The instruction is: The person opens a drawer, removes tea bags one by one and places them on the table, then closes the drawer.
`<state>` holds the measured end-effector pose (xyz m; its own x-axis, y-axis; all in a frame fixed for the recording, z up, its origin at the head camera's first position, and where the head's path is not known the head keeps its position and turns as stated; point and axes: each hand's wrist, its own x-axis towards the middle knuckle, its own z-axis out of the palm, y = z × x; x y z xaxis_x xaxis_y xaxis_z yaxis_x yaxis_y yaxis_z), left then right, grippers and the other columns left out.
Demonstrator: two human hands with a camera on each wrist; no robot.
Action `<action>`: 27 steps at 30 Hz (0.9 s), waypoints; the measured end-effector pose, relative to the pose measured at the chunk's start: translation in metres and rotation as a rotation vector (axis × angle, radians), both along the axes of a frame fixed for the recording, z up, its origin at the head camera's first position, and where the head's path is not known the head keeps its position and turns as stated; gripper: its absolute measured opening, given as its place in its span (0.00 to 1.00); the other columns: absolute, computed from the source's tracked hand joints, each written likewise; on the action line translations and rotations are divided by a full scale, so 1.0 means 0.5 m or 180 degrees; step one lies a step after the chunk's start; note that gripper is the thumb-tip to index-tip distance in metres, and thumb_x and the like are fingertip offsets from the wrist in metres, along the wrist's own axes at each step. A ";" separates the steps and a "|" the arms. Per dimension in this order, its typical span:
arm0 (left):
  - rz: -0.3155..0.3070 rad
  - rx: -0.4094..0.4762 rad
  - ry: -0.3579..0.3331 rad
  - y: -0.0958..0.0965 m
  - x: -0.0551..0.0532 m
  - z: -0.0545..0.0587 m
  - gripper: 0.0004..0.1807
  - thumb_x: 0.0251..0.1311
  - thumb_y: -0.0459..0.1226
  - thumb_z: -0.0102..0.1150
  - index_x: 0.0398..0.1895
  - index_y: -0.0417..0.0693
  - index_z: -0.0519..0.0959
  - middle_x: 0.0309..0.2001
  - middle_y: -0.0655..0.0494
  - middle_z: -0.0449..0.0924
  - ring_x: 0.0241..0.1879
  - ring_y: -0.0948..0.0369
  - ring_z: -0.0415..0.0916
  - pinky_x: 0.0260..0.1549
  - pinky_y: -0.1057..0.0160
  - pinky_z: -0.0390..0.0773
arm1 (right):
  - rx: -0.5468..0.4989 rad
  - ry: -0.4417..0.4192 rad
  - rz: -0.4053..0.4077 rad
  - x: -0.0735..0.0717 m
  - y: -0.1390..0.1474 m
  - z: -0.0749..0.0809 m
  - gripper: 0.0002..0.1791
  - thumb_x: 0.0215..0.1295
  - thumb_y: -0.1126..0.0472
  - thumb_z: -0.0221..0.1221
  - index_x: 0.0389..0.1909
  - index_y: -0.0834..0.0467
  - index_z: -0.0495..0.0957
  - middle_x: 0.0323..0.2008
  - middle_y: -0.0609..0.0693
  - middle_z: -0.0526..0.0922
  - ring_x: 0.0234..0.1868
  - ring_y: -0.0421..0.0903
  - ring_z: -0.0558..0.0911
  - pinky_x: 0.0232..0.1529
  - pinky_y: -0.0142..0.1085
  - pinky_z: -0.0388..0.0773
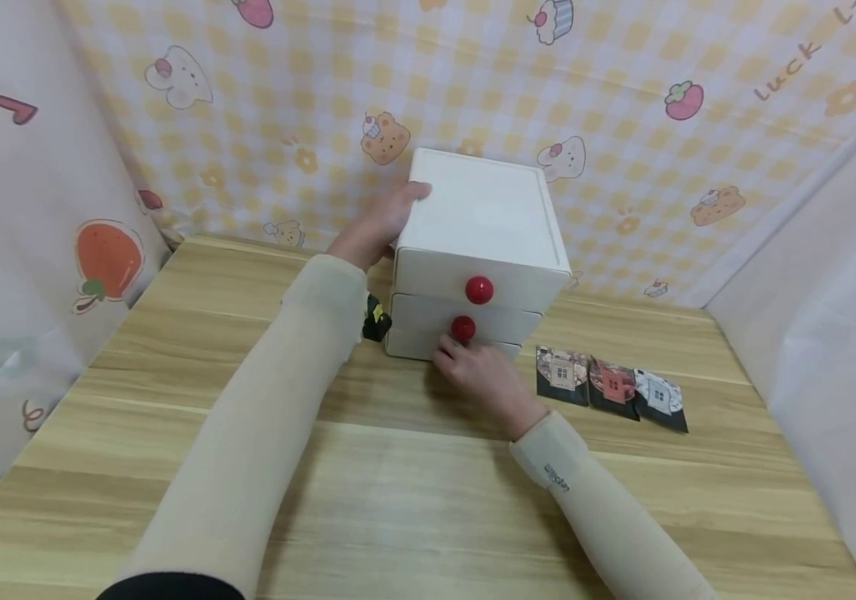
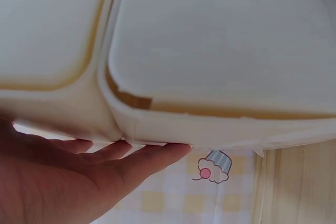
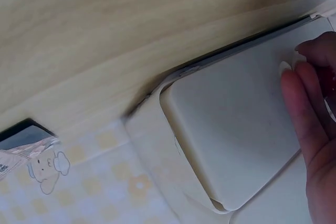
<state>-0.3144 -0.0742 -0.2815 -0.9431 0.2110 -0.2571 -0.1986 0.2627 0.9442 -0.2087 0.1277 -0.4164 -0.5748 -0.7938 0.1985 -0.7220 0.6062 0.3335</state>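
A white drawer box [image 1: 483, 208] stands on the wooden table, with three stacked drawers. Two round red knobs show in the head view, on the top and middle drawers. My left hand [image 1: 382, 221] steadies the box's left side, thumb at the top edge. In the left wrist view its fingers [image 2: 152, 163] lie straight along the white wall. Low at the front, my right hand [image 1: 483, 379] is at the bottom drawer [image 3: 236, 114]. The right wrist view shows its thumb and fingers pinching a red knob [image 3: 327, 80], mostly hidden by them.
Three dark printed packets [image 1: 613, 387] lie in a row on the table [image 1: 397, 508], right of the box. A yellow checked cloth [image 1: 262, 108] with cartoon prints hangs behind, and white sheets [image 1: 833, 275] close off both sides.
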 end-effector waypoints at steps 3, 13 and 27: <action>-0.0006 0.0024 -0.0009 0.000 0.000 0.001 0.34 0.78 0.57 0.30 0.82 0.60 0.44 0.72 0.49 0.64 0.67 0.51 0.68 0.63 0.45 0.73 | 0.0002 0.0014 -0.0001 0.000 0.001 0.000 0.15 0.61 0.69 0.68 0.49 0.55 0.84 0.50 0.52 0.86 0.25 0.41 0.82 0.27 0.30 0.82; 0.0011 0.0002 -0.0026 0.007 -0.004 -0.005 0.35 0.77 0.57 0.31 0.82 0.61 0.44 0.71 0.48 0.66 0.65 0.50 0.70 0.62 0.44 0.74 | 0.0015 0.0204 0.0033 0.013 0.012 -0.005 0.15 0.62 0.68 0.67 0.49 0.53 0.84 0.48 0.51 0.86 0.24 0.42 0.79 0.21 0.29 0.75; -0.0054 -0.0170 0.0119 -0.002 0.004 -0.016 0.35 0.76 0.60 0.30 0.82 0.62 0.46 0.73 0.48 0.65 0.68 0.49 0.67 0.62 0.39 0.71 | -0.1029 -0.0339 0.0082 0.087 0.074 0.014 0.18 0.53 0.60 0.76 0.47 0.51 0.86 0.51 0.49 0.86 0.20 0.37 0.76 0.17 0.23 0.60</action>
